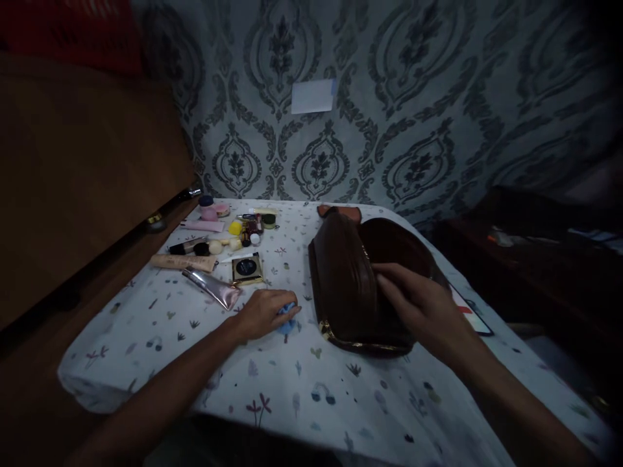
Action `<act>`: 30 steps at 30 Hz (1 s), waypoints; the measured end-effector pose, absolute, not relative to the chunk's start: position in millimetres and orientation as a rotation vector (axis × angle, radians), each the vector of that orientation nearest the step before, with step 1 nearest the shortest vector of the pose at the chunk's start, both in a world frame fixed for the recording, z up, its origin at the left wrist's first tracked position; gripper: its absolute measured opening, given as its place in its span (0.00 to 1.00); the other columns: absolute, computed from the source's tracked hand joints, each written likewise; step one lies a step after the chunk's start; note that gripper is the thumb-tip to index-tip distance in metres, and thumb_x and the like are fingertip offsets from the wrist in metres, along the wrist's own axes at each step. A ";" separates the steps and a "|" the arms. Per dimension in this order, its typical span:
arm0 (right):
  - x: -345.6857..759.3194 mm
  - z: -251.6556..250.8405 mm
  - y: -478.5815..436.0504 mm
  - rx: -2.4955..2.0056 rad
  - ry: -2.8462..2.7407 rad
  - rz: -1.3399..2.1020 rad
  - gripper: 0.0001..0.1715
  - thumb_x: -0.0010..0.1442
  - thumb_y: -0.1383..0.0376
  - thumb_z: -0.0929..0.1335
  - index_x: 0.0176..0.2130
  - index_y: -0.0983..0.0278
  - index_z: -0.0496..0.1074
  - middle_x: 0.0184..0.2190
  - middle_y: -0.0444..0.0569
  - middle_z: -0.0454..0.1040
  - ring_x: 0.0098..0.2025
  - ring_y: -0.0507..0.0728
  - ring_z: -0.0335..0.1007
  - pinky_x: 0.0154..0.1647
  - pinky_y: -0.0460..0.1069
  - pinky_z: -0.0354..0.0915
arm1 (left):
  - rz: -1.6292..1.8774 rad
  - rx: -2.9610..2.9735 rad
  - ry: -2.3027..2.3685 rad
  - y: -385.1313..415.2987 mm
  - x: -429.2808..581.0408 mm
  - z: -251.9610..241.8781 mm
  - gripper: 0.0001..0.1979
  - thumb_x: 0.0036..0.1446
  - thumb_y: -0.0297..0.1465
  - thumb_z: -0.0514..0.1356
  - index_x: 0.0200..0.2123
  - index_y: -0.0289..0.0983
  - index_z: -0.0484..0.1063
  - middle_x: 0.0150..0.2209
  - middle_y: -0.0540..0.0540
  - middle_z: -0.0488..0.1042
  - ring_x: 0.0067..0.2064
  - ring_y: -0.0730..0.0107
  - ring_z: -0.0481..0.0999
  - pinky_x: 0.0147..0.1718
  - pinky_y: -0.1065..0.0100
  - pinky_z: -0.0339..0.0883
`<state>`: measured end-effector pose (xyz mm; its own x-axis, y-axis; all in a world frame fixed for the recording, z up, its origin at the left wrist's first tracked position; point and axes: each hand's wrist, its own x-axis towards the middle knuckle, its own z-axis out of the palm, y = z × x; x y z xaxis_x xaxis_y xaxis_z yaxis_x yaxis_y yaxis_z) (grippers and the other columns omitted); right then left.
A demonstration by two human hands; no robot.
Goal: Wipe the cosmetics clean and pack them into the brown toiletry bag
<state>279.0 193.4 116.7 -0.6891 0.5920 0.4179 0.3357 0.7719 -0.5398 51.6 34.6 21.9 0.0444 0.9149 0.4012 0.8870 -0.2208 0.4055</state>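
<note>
My left hand point(265, 314) rests low over the patterned cloth, its fingers closed round a small, crumpled-looking blue thing point(286, 319), mostly hidden by the fingers. To the right stands a dark brown zippered bag point(341, 279), its top open. My right hand point(418, 301) has its thumb and fingers pinched on the rim of the bag's opening. Left of the bag lie cosmetics: a gold square compact point(246, 268), a shiny pinkish tube point(211, 288), a beige tube point(182, 261) and a pale pink tube point(202, 225).
Several small bottles and jars, including a dark-lidded pink jar point(207, 209), sit toward the back left. A phone point(472, 314) lies partly behind the bag. A wooden cabinet point(87, 168) borders the left side. Patterned wallpaper with a white paper point(312, 96) rises behind.
</note>
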 end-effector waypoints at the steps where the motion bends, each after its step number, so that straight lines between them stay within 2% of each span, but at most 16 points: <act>1: 280.2 115.7 189.0 -0.705 -2.274 0.525 0.16 0.65 0.57 0.63 0.44 0.60 0.76 0.34 0.48 0.81 0.34 0.59 0.77 0.31 0.50 0.67 | 0.939 2.232 1.942 34.4 50.9 22.0 0.15 0.70 0.37 0.48 0.37 0.38 0.71 0.32 0.48 0.76 0.33 0.71 0.75 0.34 0.72 0.65; 4: 281.5 115.6 169.2 -0.656 -2.044 0.352 0.12 0.66 0.59 0.65 0.44 0.60 0.75 0.36 0.49 0.79 0.35 0.58 0.75 0.34 0.51 0.67 | 0.987 2.240 2.005 34.0 47.9 22.7 0.13 0.70 0.35 0.49 0.38 0.38 0.71 0.33 0.47 0.77 0.34 0.69 0.77 0.35 0.70 0.66; 7: 276.3 116.2 144.0 -0.417 -1.931 0.229 0.07 0.64 0.67 0.66 0.42 0.60 0.74 0.36 0.48 0.77 0.36 0.57 0.73 0.39 0.52 0.68 | 0.997 2.244 2.112 34.0 42.9 23.1 0.12 0.69 0.34 0.50 0.37 0.38 0.70 0.32 0.47 0.77 0.34 0.69 0.77 0.34 0.70 0.66; 11: 253.8 107.2 114.1 -0.017 -2.052 0.327 0.15 0.61 0.76 0.67 0.45 0.60 0.73 0.31 0.47 0.76 0.31 0.55 0.71 0.32 0.50 0.68 | 0.940 2.229 2.277 35.0 34.0 22.3 0.12 0.69 0.33 0.50 0.36 0.39 0.70 0.31 0.47 0.76 0.34 0.68 0.76 0.33 0.69 0.65; 13: 236.5 97.2 104.3 0.072 -2.084 0.422 0.15 0.61 0.76 0.66 0.45 0.61 0.72 0.31 0.47 0.75 0.31 0.55 0.70 0.33 0.51 0.69 | 0.884 2.210 2.385 35.2 29.5 22.6 0.11 0.68 0.32 0.50 0.36 0.39 0.70 0.32 0.46 0.75 0.35 0.66 0.75 0.34 0.67 0.65; 17: 196.0 70.7 99.1 -0.052 -2.181 0.723 0.10 0.66 0.71 0.64 0.43 0.62 0.73 0.37 0.50 0.77 0.41 0.57 0.73 0.42 0.52 0.70 | 0.709 2.054 2.661 34.1 19.6 27.7 0.06 0.65 0.31 0.54 0.37 0.39 0.70 0.37 0.45 0.75 0.42 0.60 0.73 0.36 0.65 0.64; 21: 151.7 41.3 108.3 -0.371 -2.189 1.032 0.13 0.66 0.67 0.62 0.48 0.66 0.70 0.44 0.55 0.75 0.48 0.58 0.72 0.47 0.53 0.70 | 0.534 1.838 2.837 31.2 4.2 34.5 0.04 0.64 0.30 0.57 0.40 0.39 0.72 0.42 0.42 0.76 0.48 0.56 0.71 0.36 0.64 0.65; 26: 103.3 6.7 115.5 -0.592 -2.179 1.089 0.18 0.64 0.65 0.62 0.52 0.69 0.66 0.50 0.61 0.72 0.55 0.62 0.68 0.58 0.58 0.65 | 0.527 1.727 2.784 28.6 -15.7 37.3 0.11 0.68 0.34 0.52 0.44 0.37 0.73 0.46 0.40 0.77 0.51 0.56 0.74 0.46 0.60 0.68; 30: 87.7 -11.2 114.4 -0.558 -2.133 1.029 0.16 0.64 0.66 0.61 0.51 0.66 0.67 0.48 0.58 0.73 0.53 0.62 0.69 0.58 0.59 0.64 | 0.486 1.658 2.785 29.4 -18.4 38.6 0.12 0.68 0.34 0.52 0.47 0.37 0.73 0.50 0.39 0.77 0.54 0.56 0.74 0.50 0.60 0.68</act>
